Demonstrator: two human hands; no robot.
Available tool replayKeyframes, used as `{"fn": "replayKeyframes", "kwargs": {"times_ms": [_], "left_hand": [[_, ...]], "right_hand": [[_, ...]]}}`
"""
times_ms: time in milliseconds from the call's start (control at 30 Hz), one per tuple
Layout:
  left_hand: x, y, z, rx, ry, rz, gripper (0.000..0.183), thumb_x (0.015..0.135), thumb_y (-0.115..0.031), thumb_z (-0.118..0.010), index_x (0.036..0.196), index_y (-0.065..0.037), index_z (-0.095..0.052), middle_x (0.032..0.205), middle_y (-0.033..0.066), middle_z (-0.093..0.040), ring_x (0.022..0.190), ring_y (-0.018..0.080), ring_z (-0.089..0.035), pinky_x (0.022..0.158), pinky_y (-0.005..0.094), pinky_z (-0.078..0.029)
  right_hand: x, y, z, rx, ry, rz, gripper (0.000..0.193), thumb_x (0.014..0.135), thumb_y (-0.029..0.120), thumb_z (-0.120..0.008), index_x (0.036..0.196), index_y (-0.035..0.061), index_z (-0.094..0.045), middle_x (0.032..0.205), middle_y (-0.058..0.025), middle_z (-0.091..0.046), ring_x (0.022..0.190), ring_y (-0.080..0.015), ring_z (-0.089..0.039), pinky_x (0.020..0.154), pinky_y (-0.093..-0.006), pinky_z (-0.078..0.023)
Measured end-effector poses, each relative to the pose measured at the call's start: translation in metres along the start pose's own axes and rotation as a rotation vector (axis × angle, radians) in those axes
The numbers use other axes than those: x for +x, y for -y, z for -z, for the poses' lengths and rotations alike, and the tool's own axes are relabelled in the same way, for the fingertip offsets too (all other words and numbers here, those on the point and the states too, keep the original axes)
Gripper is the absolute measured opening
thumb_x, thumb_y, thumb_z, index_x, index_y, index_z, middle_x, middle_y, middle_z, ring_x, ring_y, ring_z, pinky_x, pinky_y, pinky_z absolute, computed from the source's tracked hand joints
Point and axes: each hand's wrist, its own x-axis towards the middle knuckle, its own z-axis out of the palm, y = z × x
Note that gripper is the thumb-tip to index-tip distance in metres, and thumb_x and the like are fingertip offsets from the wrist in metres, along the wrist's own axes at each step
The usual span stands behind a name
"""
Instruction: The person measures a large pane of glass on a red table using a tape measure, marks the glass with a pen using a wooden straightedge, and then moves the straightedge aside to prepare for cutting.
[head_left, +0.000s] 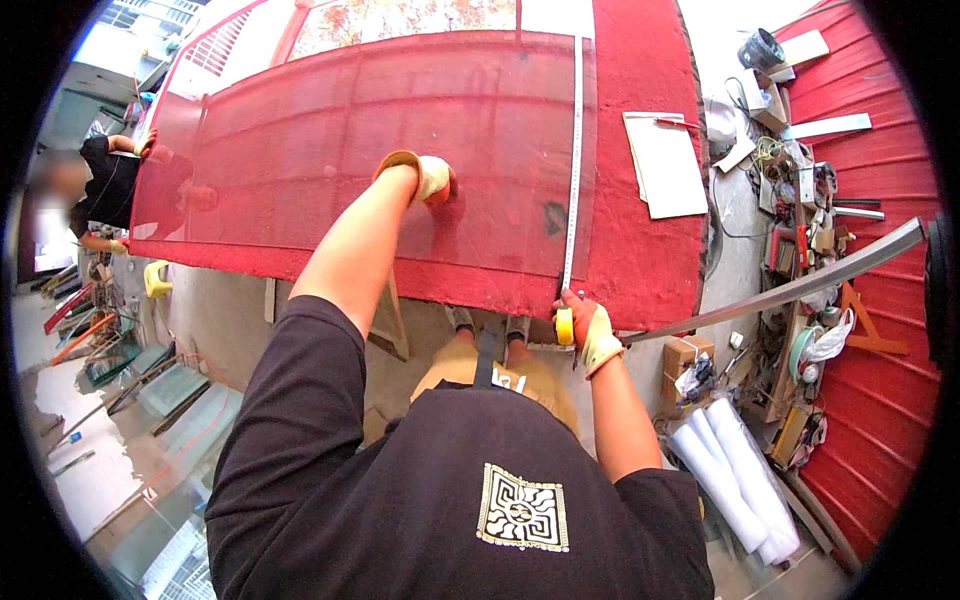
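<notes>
A large clear glass sheet (340,150) lies on the table's red cover (650,270). My left hand (436,180), in a cream and red work glove, is over the middle of the glass, seemingly resting on it; its fingers are mostly hidden. At the table's near edge, my gloved right hand (590,328) is closed around a yellow tape measure (565,326). From there the pale tape blade (573,170) runs away from me across the glass, close to its right edge.
At the far left, another person (105,180) has gloved hands by the glass's left edge. A notepad with a red pen (664,165) lies on the right of the table. A long metal bar (800,288) slants beyond it. White rolls (735,480) and a cardboard box (686,362) occupy the floor.
</notes>
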Motion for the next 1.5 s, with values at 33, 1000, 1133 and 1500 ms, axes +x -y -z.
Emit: {"fn": "replayKeyframes", "kwargs": {"times_ms": [33,1000,1133,1500], "left_hand": [[-0.002,0.005,0.0,-0.062,-0.015,-0.014,0.034,0.071,0.002,-0.074,0.104,-0.007,-0.077,0.079,0.0049,-0.069,0.072,0.0173,-0.059,0.063,0.0412,-0.052],[-0.021,-0.006,-0.015,0.424,-0.196,0.082,0.037,0.085,-0.026,-0.06,0.112,-0.007,-0.078,0.106,0.0173,-0.078,0.09,0.027,-0.07,0.086,0.0502,-0.056],[-0.035,-0.044,-0.014,0.32,-0.169,0.092,0.038,0.086,-0.015,-0.055,0.112,0.002,-0.078,0.114,0.0198,-0.077,0.102,0.0343,-0.073,0.091,0.0541,-0.055],[0.035,-0.004,-0.037,0.613,-0.043,0.096,0.026,0.082,-0.01,-0.074,0.106,-0.009,-0.085,0.114,0.0121,-0.079,0.102,0.0321,-0.075,0.091,0.0509,-0.059]], "right_hand": [[0.002,-0.001,-0.001,0.014,0.01,-0.005,0.045,0.109,0.045,-0.061,0.101,0.0029,-0.076,0.076,-0.0058,-0.073,0.061,-0.0176,-0.066,0.058,-0.0336,-0.052],[0.02,-0.016,-0.002,0.255,0.035,-0.022,0.034,0.108,0.038,-0.064,0.096,0.0077,-0.071,0.076,-0.0081,-0.072,0.059,-0.0227,-0.067,0.053,-0.038,-0.054],[0.025,-0.022,0.01,0.346,0.02,-0.149,0.036,0.108,0.041,-0.063,0.095,0.0081,-0.069,0.074,-0.0094,-0.07,0.057,-0.0244,-0.066,0.05,-0.0383,-0.052],[0.034,-0.029,0.019,0.316,0.079,-0.151,0.047,0.109,0.05,-0.058,0.096,0.0057,-0.069,0.068,-0.0096,-0.068,0.054,-0.0247,-0.063,0.05,-0.0378,-0.05]]}}
